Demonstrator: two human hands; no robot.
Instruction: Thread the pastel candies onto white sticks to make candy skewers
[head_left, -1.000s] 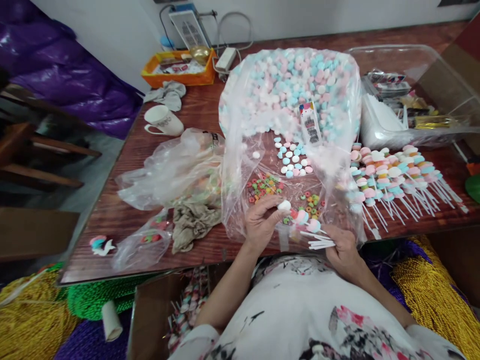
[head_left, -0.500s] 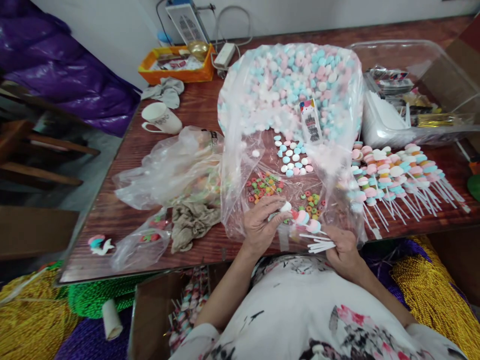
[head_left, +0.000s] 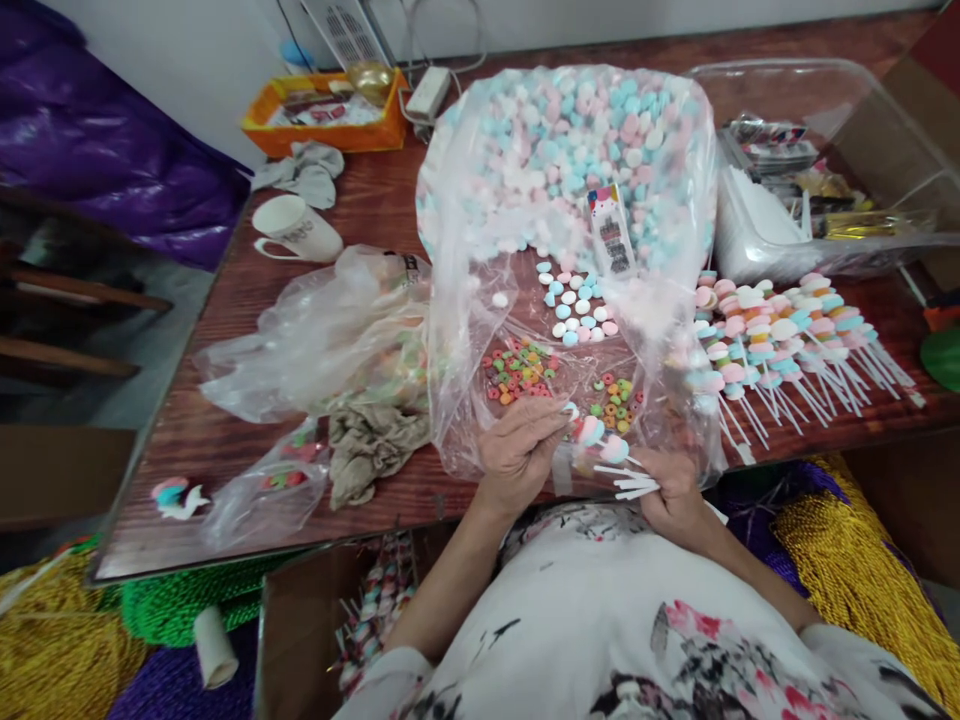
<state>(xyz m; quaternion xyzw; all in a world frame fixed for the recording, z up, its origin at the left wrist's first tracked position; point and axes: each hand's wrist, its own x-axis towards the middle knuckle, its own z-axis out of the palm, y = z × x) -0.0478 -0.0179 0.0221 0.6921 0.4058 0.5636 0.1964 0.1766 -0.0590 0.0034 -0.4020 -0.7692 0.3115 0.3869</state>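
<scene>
Pinching candy skewer (head_left: 600,440) between left hand (head_left: 517,450) fingertips, right hand (head_left: 671,490) gripping white sticks (head_left: 626,482); clear bag (head_left: 562,230) behind, finished skewers (head_left: 787,345) right, crumpled cloth (head_left: 371,445) left

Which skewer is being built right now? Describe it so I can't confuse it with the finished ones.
Start at the big clear bag of pastel candies in the middle of the wooden table. At its near, open end, the two hands meet: the skewer runs between the left hand and the right hand. Unlike the finished skewers lying in a row to the right, it is held up and carries only a few candies.
</scene>
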